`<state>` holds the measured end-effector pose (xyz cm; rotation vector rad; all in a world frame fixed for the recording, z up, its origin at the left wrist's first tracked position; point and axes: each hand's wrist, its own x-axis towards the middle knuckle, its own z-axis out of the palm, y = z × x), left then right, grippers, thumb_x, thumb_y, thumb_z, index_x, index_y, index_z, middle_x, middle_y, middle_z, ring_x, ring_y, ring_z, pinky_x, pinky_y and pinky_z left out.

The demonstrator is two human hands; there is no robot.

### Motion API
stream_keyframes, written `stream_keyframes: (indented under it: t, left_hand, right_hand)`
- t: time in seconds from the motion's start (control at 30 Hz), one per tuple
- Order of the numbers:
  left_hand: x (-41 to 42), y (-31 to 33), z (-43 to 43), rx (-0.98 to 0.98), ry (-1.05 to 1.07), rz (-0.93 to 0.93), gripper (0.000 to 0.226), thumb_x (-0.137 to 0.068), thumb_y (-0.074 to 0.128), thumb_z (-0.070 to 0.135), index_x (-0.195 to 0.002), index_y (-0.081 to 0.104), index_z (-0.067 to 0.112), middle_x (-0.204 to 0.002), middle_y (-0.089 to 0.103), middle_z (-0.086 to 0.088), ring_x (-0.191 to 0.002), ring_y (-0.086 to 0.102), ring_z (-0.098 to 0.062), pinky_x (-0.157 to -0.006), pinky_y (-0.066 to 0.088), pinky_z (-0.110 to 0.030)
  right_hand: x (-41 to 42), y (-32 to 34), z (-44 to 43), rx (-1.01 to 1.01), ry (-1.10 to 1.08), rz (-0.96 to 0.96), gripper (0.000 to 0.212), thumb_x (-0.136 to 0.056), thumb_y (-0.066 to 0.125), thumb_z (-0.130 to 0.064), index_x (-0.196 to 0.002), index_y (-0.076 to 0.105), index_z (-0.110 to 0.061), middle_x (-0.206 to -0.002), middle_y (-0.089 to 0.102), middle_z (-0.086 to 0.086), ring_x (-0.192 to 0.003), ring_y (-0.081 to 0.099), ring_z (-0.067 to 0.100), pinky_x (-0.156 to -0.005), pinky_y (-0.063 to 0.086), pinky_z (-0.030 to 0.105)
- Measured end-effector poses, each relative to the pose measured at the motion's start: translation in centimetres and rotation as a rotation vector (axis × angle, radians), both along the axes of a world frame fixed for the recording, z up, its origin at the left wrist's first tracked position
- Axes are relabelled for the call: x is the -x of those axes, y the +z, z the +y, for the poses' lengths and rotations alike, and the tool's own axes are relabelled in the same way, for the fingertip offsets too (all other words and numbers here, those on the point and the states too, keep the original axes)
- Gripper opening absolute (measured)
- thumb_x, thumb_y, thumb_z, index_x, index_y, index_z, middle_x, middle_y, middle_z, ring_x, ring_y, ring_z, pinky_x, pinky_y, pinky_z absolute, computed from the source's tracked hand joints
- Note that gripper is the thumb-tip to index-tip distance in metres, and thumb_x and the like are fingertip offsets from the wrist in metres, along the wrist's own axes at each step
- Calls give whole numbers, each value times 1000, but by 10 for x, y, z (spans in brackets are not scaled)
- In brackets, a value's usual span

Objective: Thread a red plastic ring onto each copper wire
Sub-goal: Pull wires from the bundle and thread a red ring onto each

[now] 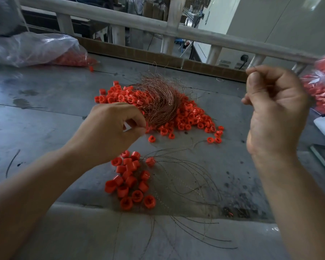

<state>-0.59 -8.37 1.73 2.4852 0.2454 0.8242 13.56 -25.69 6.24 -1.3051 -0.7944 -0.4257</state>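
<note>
2 ring heaps (190, 117), 1 wire bundle (158, 98), 2 bags (36, 47).

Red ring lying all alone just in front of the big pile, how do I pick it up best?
Pinch the lone red ring by its round outer wall, thumb and finger on opposite sides, coming straight down from above. It seems to lie flat on the table with its hole facing up and bare table all round it, so its sides are free to reach.
</note>
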Motion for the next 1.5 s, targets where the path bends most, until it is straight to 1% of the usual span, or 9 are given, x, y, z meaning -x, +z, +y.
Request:
stream_keyframes:
  t: [0.17,0.3,0.33,0.47,0.6,0.7,0.9,1.17,1.5]
  left_hand:
    - [2,3,11,105,156,25,26,-72,73,9,-61,61,30,-61,58,21,-62,54,17,-56,36,2]
    - [2,3,20,374,189,17,25,-69,75,9,-56,66,29,-73,70,8,-76,67,-12,-78,53,-30]
    - [2,4,23,456,213,-39,28,-68,75,8,-56,67,31,-73,71,9,-78,67,-13,-79,53,-30]
    - [5,10,29,510,329,-296,33,-72,72,9,-54,64,35,-79,63,24,-68,61,14,-51,43,-1]
    - [6,11,23,425,345,-336,31,-74,71,9,-64,58,35,-81,62,21,-61,61,11,-53,47,-4]
    - [6,16,11,564,151,-330,31,-64,75,10,-76,59,33,-70,68,10,-63,66,-1,-58,52,-15]
    - [8,18,-19,614,-242,-169,31,-50,71,33,-79,68,25,-76,72,5,-63,67,-6,-62,52,-12]
    - [3,11,-19,742,-316,-162,35,-47,70,22,-82,68,23,-87,72,-3,-71,70,-12,-65,53,-15]
    - [6,15,-20,775,-333,-159,34,-49,69,20,-82,69,22,-77,74,2,-64,70,-10,-61,52,-13]
  right_hand:
    - [-4,6,-5,-30,-16,-26,14,-84,58,-9,-80,60,-23,-69,62,-17,-61,50,4,-55,43,21]
    - [-1,5,-5,100,100,-1,13,-82,61,-9,-81,61,-22,-62,62,-16,-57,55,3,-52,47,18]
    - [0,5,-5,148,119,-8,13,-81,62,-9,-80,60,-22,-60,61,-16,-56,55,3,-52,47,17]
    - [5,-1,1,258,157,-11,13,-77,65,-11,-75,60,-23,-59,61,-15,-55,54,3,-51,46,18]
    - [10,-6,3,337,148,-60,12,-76,66,-16,-75,62,-27,-63,62,-17,-58,56,2,-56,47,20]
    - [12,-8,4,367,158,-74,13,-76,66,-17,-74,62,-29,-62,62,-19,-57,56,1,-55,45,16]
    - [27,-13,9,415,249,-48,17,-76,68,-13,-73,62,-28,-62,62,-16,-53,55,2,-49,41,11]
    - [44,-17,14,529,330,-108,12,-76,64,-11,-71,63,-22,-62,56,-16,-57,53,-2,-52,37,7]
    - [44,-15,13,537,268,-151,10,-76,64,-12,-70,62,-20,-63,55,-16,-57,51,-2,-52,37,7]
